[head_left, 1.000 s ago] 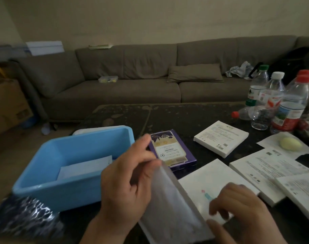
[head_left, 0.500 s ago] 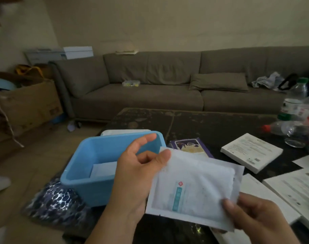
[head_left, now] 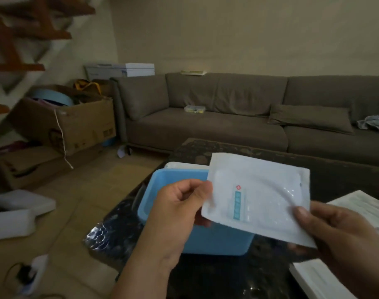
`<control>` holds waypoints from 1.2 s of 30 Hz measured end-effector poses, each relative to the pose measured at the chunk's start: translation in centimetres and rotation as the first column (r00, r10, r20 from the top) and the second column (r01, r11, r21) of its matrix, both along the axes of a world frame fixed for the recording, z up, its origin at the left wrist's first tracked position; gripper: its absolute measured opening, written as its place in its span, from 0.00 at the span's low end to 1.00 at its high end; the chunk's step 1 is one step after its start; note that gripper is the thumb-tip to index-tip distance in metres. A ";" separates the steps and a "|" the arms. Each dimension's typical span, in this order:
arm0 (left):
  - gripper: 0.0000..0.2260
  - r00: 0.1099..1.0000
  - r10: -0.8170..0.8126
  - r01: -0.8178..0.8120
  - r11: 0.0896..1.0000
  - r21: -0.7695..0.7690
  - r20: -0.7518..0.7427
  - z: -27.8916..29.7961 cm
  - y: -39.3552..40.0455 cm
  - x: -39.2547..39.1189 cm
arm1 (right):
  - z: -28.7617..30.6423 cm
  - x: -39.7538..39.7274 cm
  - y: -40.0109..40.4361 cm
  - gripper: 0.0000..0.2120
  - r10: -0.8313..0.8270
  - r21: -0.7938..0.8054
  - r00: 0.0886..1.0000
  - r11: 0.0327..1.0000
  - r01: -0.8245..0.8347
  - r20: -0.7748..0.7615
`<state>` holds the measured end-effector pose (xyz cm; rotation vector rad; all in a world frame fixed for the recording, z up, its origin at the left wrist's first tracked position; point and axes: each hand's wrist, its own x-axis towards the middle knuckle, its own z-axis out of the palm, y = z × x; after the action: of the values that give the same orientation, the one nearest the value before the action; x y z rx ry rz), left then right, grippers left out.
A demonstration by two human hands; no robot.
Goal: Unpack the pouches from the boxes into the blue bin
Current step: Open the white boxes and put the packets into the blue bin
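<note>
Head view showed the pouch (head_left: 257, 199) (now flat, facing up) pinched in both grips, left hand (head_left: 180, 210) and right hand (head_left: 335, 229), lifted from the bench to hover over the blue bin (head_left: 162, 182) at lower centre, likely ready to drop

No readable text anywhere. White pouch (head_left: 257, 197), centre-right of frame: small red diamond mark above a vertical teal strip of characters, too blurred to read. White box (head_left: 356, 203) at right edge: faint printed lines, illegible. Cardboard box (head_left: 76, 124) at left: dark printed symbols low on the front face, shapes only, not decipherable. White carton (head_left: 128, 70) behind the sofa arm, upper centre-left: bluish stripe or print on the side, unreadable. No numbers or brands legible.
</note>
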<state>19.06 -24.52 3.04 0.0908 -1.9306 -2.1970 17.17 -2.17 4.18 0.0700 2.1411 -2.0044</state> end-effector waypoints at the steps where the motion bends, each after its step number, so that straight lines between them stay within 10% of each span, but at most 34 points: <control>1: 0.13 0.999 0.050 -0.050 0.998 0.046 0.003 0.2 -0.6 0.0 | 0.6 -0.5 -0.9 0.15 0.021 0.021 1.000 1.000 -0.021 -0.013; 11: 0.15 0.986 0.142 -0.162 0.925 0.344 0.083 0.3 -5.4 0.6 | 3.2 -4.9 -6.7 0.11 0.193 0.092 0.981 0.978 -0.190 -0.033; 18: 0.09 0.841 0.541 -0.525 0.803 0.281 0.024 0.1 -7.0 0.5 | 2.2 -8.4 -8.2 0.07 0.184 0.229 0.965 0.947 -0.226 0.188; 28: 0.06 0.832 0.554 -0.496 0.714 0.494 0.034 0.5 -7.6 1.1 | -1.1 -10.3 -12.5 0.08 0.237 0.375 0.912 0.854 -0.361 0.335; 36: 0.05 0.839 0.544 -0.476 0.715 0.512 0.019 0.4 -7.3 0.8 | -2.0 -10.9 -12.3 0.14 0.231 0.729 0.908 0.542 -0.419 0.351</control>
<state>19.87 -31.83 3.42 0.4877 -1.0359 -2.1607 6.26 -14.42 2.21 0.0097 2.4764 -0.6694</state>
